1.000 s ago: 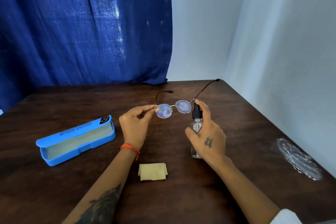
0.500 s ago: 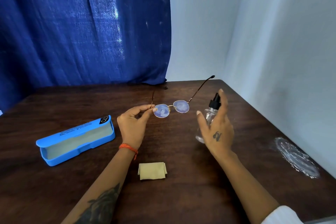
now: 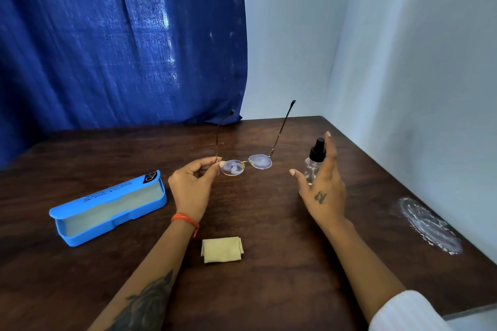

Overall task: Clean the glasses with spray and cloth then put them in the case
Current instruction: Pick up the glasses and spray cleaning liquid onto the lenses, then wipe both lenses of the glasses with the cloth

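The left hand (image 3: 192, 185) pinches the round gold-rimmed glasses (image 3: 246, 165) at one lens's outer edge, thumb against forefinger. Right of the glasses, the right hand (image 3: 321, 191) holds a clear black-capped spray bottle (image 3: 312, 166), index finger straight beside the cap, thumb spread.

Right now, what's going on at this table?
A person's left hand pinches the glasses by one hinge, temples unfolded, above the table. The right hand holds the spray bottle to the glasses' right. The lenses look cloudy. The folded cloth lies untouched near the person, and the blue case sits open at the left.

glossy wood table (image 3: 269, 290), matt cloth (image 3: 222, 249)
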Action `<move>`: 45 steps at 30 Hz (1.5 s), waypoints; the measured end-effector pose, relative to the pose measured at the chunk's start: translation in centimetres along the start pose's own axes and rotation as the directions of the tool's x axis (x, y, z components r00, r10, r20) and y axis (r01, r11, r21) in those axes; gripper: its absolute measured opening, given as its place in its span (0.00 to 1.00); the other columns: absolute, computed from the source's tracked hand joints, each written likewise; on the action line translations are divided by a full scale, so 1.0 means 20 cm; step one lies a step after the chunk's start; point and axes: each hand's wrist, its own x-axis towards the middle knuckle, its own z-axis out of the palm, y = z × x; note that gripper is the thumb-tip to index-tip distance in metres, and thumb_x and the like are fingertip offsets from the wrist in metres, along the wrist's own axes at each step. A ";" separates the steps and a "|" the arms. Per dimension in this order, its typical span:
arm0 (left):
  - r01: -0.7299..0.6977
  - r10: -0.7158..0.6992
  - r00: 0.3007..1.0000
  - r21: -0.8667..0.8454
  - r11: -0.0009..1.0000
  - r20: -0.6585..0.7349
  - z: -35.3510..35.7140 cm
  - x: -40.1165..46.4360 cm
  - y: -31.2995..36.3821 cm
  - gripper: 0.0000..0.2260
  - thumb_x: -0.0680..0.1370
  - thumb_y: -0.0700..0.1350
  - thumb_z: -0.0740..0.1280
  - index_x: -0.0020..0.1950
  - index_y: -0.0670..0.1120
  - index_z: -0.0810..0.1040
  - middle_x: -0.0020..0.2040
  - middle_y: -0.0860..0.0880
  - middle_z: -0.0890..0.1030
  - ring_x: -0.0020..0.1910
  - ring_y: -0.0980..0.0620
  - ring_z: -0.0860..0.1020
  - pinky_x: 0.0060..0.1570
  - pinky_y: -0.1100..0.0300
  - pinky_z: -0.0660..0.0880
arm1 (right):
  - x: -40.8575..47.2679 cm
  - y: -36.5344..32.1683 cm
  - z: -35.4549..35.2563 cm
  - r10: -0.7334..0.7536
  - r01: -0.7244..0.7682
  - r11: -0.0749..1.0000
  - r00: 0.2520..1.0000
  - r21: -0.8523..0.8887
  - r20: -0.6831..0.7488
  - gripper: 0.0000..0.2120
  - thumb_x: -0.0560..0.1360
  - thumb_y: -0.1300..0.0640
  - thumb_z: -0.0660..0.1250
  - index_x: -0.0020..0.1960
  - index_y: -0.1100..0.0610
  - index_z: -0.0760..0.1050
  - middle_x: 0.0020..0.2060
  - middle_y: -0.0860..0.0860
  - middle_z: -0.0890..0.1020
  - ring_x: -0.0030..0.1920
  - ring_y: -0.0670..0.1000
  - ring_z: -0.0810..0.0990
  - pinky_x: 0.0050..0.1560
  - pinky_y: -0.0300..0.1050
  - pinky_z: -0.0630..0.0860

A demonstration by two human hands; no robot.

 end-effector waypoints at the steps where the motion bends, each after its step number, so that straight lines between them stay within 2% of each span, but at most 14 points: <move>1: 0.009 -0.009 1.000 -0.004 1.000 -0.002 0.00 0.00 0.00 0.10 0.68 0.43 0.75 0.47 0.51 0.82 0.39 0.58 0.82 0.40 0.64 0.81 0.43 0.71 0.77 | 0.00 -0.01 0.00 -0.002 0.001 1.000 1.000 -0.024 -0.026 0.45 0.68 0.49 0.74 0.75 0.53 0.50 0.69 0.58 0.68 0.65 0.60 0.72 0.58 0.59 0.75; 6: 0.057 -0.057 0.998 -0.014 0.998 -0.022 -0.01 0.01 -0.02 0.09 0.68 0.43 0.75 0.47 0.49 0.82 0.40 0.58 0.83 0.41 0.63 0.81 0.43 0.71 0.77 | -0.02 -0.07 -0.03 -0.249 0.225 0.963 0.954 -0.151 -0.165 0.37 0.70 0.50 0.72 0.72 0.61 0.58 0.70 0.64 0.64 0.71 0.62 0.61 0.69 0.64 0.61; 11: 0.097 -0.097 0.995 0.001 0.995 -0.033 -0.01 0.01 -0.04 0.09 0.68 0.43 0.75 0.47 0.48 0.83 0.40 0.56 0.83 0.40 0.63 0.81 0.43 0.70 0.77 | -0.13 -0.22 0.01 -0.513 0.510 0.853 0.859 0.108 -0.004 0.24 0.71 0.52 0.71 0.64 0.60 0.70 0.63 0.58 0.72 0.67 0.56 0.68 0.66 0.55 0.67; 14: 0.089 -0.088 0.996 0.036 0.995 -0.019 -0.03 0.01 -0.04 0.07 0.68 0.43 0.74 0.43 0.53 0.81 0.39 0.56 0.82 0.39 0.66 0.79 0.42 0.74 0.75 | -0.19 -0.28 0.03 -0.579 0.514 0.798 0.800 0.315 0.159 0.17 0.71 0.47 0.71 0.53 0.58 0.80 0.51 0.52 0.82 0.56 0.50 0.77 0.56 0.52 0.74; 17: 0.111 -0.111 0.994 0.035 0.993 -0.015 -0.04 0.00 -0.06 0.08 0.68 0.42 0.74 0.42 0.54 0.81 0.40 0.53 0.83 0.41 0.61 0.81 0.45 0.68 0.76 | -0.25 -0.31 0.05 -0.634 0.440 0.747 0.696 0.498 0.336 0.16 0.69 0.47 0.72 0.53 0.55 0.82 0.48 0.50 0.83 0.50 0.48 0.77 0.52 0.45 0.74; 21: 0.178 -0.178 0.984 -0.020 0.984 -0.008 -0.04 0.00 -0.07 0.06 0.68 0.40 0.74 0.43 0.48 0.82 0.40 0.49 0.84 0.42 0.53 0.83 0.46 0.61 0.78 | -0.30 -0.31 0.07 -0.672 0.399 0.739 0.487 0.542 0.558 0.14 0.70 0.50 0.72 0.54 0.52 0.82 0.50 0.49 0.83 0.48 0.47 0.75 0.51 0.41 0.73; 23: 0.195 -0.195 0.981 -0.048 0.980 0.001 -0.04 -0.01 -0.06 0.07 0.68 0.39 0.74 0.44 0.46 0.82 0.38 0.51 0.84 0.39 0.57 0.83 0.42 0.66 0.79 | -0.30 -0.32 0.08 -0.662 0.391 0.749 0.461 0.535 0.591 0.10 0.71 0.53 0.72 0.52 0.52 0.83 0.48 0.48 0.83 0.47 0.46 0.75 0.50 0.38 0.73; 27: 0.207 -0.205 0.978 -0.065 0.976 0.033 -0.05 -0.06 -0.03 0.07 0.68 0.38 0.74 0.42 0.49 0.82 0.37 0.53 0.83 0.37 0.60 0.82 0.38 0.71 0.77 | -0.29 -0.32 0.07 -0.631 0.394 0.775 0.540 0.495 0.558 0.05 0.71 0.60 0.71 0.45 0.55 0.84 0.43 0.48 0.85 0.43 0.46 0.78 0.47 0.38 0.73; 31: 0.167 -0.168 0.984 0.024 0.986 0.052 -0.11 -0.13 0.00 0.08 0.67 0.39 0.75 0.40 0.52 0.83 0.35 0.56 0.83 0.37 0.61 0.82 0.39 0.72 0.77 | -0.19 -0.31 0.05 -0.458 0.320 0.854 0.838 0.411 0.298 0.07 0.69 0.65 0.72 0.44 0.55 0.84 0.42 0.49 0.85 0.44 0.46 0.81 0.51 0.35 0.72; 33: 0.157 -0.160 0.985 0.055 0.986 0.064 -0.14 -0.17 0.01 0.09 0.67 0.40 0.75 0.39 0.54 0.82 0.36 0.56 0.84 0.38 0.60 0.82 0.41 0.69 0.78 | -0.14 -0.32 0.06 -0.339 0.257 0.899 0.920 0.353 0.194 0.09 0.68 0.66 0.73 0.45 0.55 0.84 0.42 0.49 0.85 0.45 0.47 0.81 0.50 0.38 0.75; 37: 0.142 -0.146 0.987 0.053 0.988 0.064 -0.16 -0.21 0.03 0.10 0.67 0.39 0.75 0.39 0.54 0.82 0.34 0.58 0.83 0.36 0.63 0.81 0.38 0.73 0.76 | -0.18 -0.41 0.14 -0.299 0.245 0.942 0.922 0.229 0.245 0.10 0.67 0.67 0.73 0.46 0.58 0.84 0.41 0.53 0.85 0.43 0.52 0.82 0.48 0.45 0.78; 40: 0.125 -0.128 0.990 0.054 0.991 0.054 -0.16 -0.20 0.02 0.11 0.68 0.38 0.74 0.39 0.55 0.81 0.34 0.59 0.82 0.37 0.65 0.81 0.37 0.75 0.74 | -0.24 -0.43 0.19 -0.335 0.283 0.938 0.888 0.200 0.315 0.11 0.67 0.58 0.75 0.50 0.57 0.83 0.43 0.52 0.83 0.44 0.52 0.80 0.47 0.42 0.74; 42: 0.152 -0.153 0.987 0.011 0.988 0.051 -0.16 -0.20 0.01 0.09 0.68 0.38 0.74 0.40 0.53 0.82 0.32 0.59 0.83 0.37 0.63 0.81 0.37 0.73 0.76 | -0.25 -0.42 0.20 -0.348 0.299 0.936 0.868 0.186 0.354 0.15 0.67 0.55 0.75 0.53 0.57 0.81 0.45 0.52 0.83 0.47 0.53 0.78 0.48 0.41 0.71; 45: 0.192 -0.186 0.980 -0.079 0.978 0.070 -0.16 -0.19 0.01 0.09 0.68 0.38 0.74 0.38 0.52 0.83 0.35 0.56 0.85 0.37 0.56 0.83 0.40 0.65 0.80 | -0.25 -0.40 0.20 -0.405 0.353 0.911 0.862 0.212 0.305 0.12 0.65 0.62 0.76 0.49 0.58 0.83 0.43 0.53 0.83 0.43 0.55 0.78 0.43 0.49 0.78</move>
